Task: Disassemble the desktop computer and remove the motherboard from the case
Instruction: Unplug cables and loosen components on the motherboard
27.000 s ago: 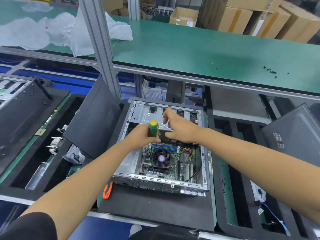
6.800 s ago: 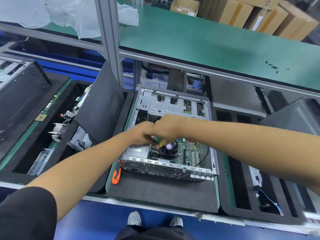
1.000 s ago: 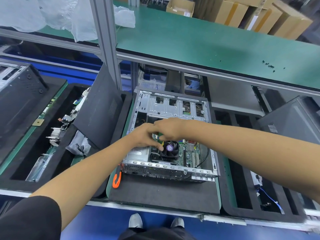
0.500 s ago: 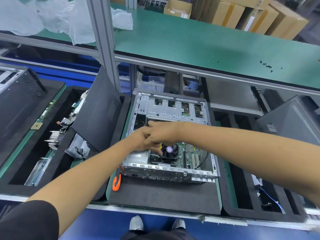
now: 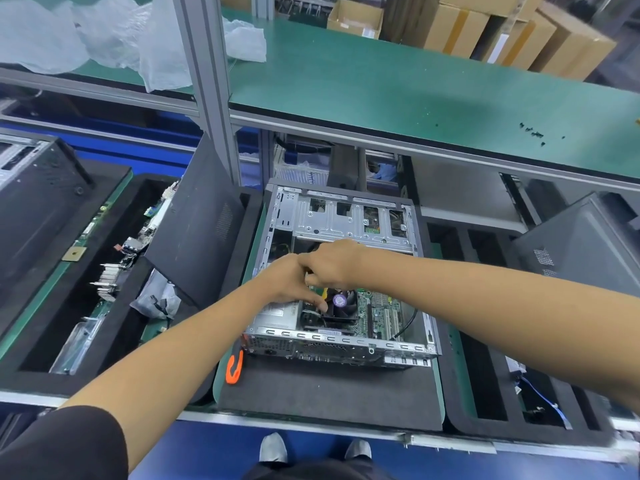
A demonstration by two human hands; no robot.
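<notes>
I see the open computer case (image 5: 346, 289) lying on a dark mat (image 5: 329, 393) near the tabletop's front edge, the motherboard (image 5: 381, 311) inside. My right hand (image 5: 332, 265) grips a yellow-green screwdriver (image 5: 325, 292) beside the fan (image 5: 341, 304). My left hand (image 5: 291, 285) reaches in with it; I cannot tell its grasp.

I am looking down at an electronics disassembly line in a factory or workshop. An open computer case (image 5: 343, 278) sits on a black foam pad (image 5: 329, 389). Above it runs a green-matted shelf (image 5: 398, 88) on an aluminium post (image 5: 204, 81); beyond that, stacked cardboard boxes (image 5: 512, 32). Left of the case, foam trays (image 5: 69, 299) hold stripped circuit boards (image 5: 152, 220).
</notes>
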